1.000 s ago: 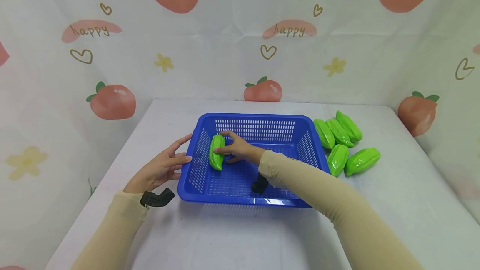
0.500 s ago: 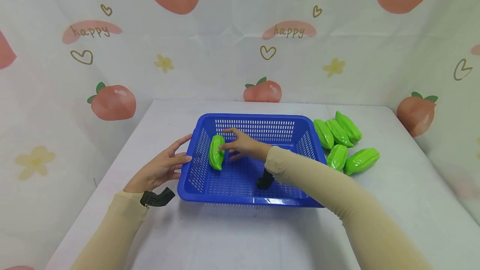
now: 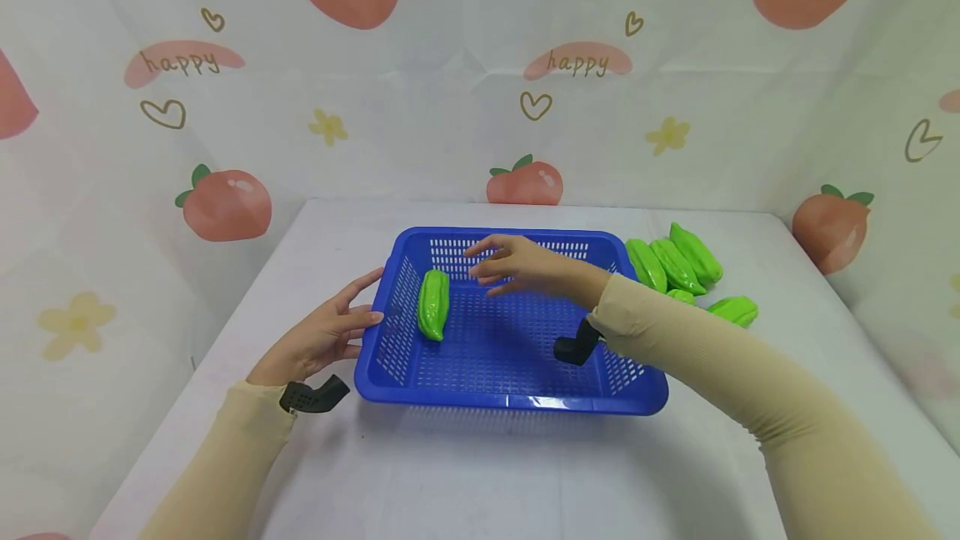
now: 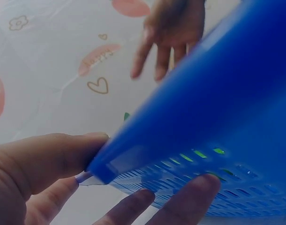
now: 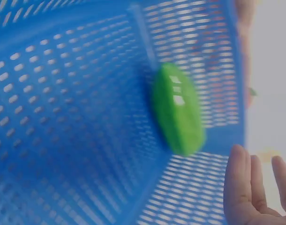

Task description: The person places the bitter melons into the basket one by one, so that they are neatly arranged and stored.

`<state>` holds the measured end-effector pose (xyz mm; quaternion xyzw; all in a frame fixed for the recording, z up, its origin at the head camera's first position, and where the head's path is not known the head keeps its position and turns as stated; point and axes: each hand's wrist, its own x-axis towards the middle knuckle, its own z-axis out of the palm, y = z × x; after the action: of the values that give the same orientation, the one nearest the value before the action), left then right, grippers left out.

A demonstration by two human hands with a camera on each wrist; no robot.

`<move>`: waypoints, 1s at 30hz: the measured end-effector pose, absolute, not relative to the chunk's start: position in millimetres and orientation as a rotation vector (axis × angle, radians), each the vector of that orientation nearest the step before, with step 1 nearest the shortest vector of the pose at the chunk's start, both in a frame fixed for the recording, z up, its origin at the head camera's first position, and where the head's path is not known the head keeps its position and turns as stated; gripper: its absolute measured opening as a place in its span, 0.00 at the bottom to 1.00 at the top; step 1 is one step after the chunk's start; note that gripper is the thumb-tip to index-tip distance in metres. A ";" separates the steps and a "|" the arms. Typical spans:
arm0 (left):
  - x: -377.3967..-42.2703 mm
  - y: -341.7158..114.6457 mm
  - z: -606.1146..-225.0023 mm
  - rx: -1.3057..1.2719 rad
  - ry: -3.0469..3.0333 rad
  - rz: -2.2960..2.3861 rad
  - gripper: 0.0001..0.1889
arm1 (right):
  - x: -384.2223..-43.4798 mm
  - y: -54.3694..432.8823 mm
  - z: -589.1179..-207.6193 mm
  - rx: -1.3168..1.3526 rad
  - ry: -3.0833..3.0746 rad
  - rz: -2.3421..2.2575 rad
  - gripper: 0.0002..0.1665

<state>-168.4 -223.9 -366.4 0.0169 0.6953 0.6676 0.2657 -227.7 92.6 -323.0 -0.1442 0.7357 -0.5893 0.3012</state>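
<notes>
A blue plastic basket (image 3: 510, 403) with slotted walls stands on the white table. Inside it, near the left wall, lies one glossy green ridged vegetable (image 3: 433, 305) with a pointed end, also visible in the right wrist view. My left hand (image 3: 318, 336) holds the basket's left rim; in the left wrist view the thumb is at the rim and fingers (image 4: 190, 199) lie along the outer wall. Over the basket, to the right of the vegetable and apart from it, my right hand (image 3: 528, 265) is empty, its fingers extended and spread.
Several more green ridged vegetables (image 3: 678, 265) lie on the table right of the basket, some partly hidden by the right sleeve (image 3: 675, 332). A white cloth (image 3: 420, 140) printed with fruit and hearts hangs behind the table (image 3: 465, 482).
My right hand has let go of the green vegetable, then lifted and drawn away to the right. The vegetable stays by the left wall. The left hand keeps its place on the rim.
</notes>
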 end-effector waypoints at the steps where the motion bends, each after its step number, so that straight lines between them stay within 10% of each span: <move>1: -168.5 -224.0 -366.6 0.046 1.882 1.801 0.42 | -226.8 97.4 -318.1 -0.397 1.957 -1.575 0.29; 30: -169.7 -225.2 -369.1 0.049 1.898 1.789 0.42 | -193.3 274.8 -276.5 -0.464 2.366 -1.741 0.20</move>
<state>-169.7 -225.2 -369.1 0.0180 0.7019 0.6616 0.2632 -193.3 274.8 -276.5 -0.1554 0.7928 -0.5834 0.0840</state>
